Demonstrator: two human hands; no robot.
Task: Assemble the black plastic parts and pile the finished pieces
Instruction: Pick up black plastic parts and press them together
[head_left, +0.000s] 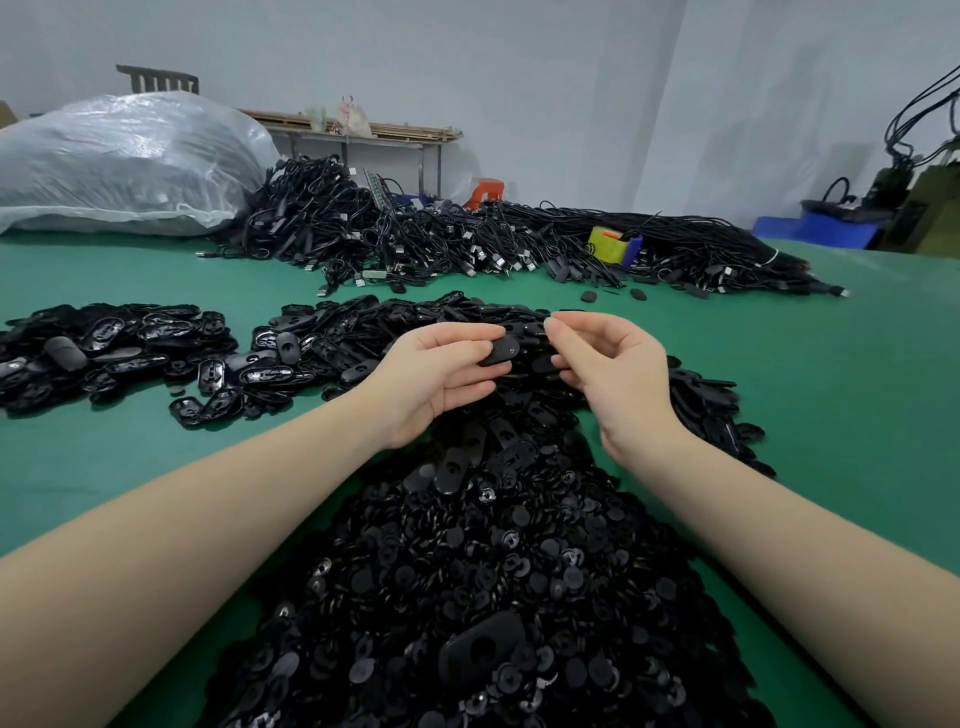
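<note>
My left hand (441, 371) pinches a black oval plastic piece (500, 351) between thumb and fingers, above the middle heap. My right hand (613, 371) hovers just right of it with its fingers curled; whether it holds a small part I cannot tell. Below both hands lies a big heap of small round black parts (493, 582). Beyond the hands spreads a heap of flat oval shells (395, 325). A separate pile of oval pieces (114, 348) sits at the left on the green table (841, 405).
A tangle of black cables (467, 234) runs across the far side of the table. A large clear plastic bag (124, 161) lies at the back left. A yellow and blue object (613, 244) rests among the cables. Blue bins (826, 228) stand at the far right.
</note>
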